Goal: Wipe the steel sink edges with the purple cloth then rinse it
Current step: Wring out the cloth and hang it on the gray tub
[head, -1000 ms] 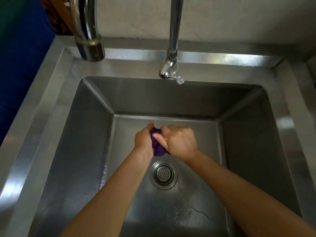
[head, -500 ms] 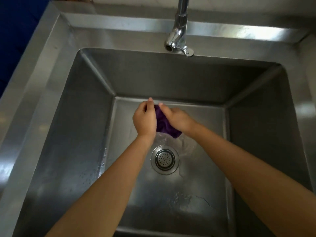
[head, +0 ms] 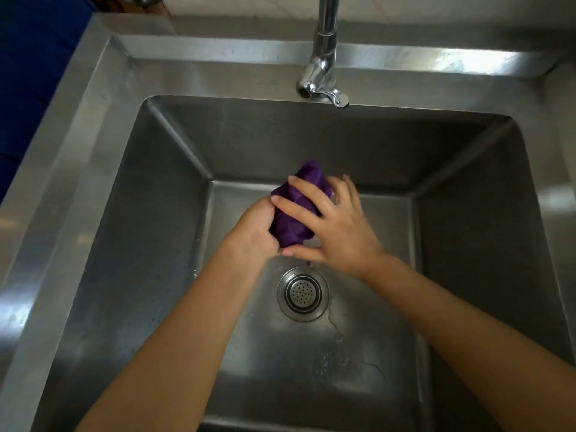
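Inside steel sink [head: 81,141], crumpled purple cloth [head: 293,225] (left hand [head: 253,229] gripping)

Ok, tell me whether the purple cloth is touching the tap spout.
Apart. The head view shows the purple cloth between the left hand and right hand down in the sink, with bare back wall between it and the tap spout.

Pale mottled wall [head: 452,7] behind; dark blue surface [head: 34,76] at left.

Purple cloth [head: 296,226] between left hand [head: 254,229] and right hand [head: 339,235], inside steel sink [head: 156,213].
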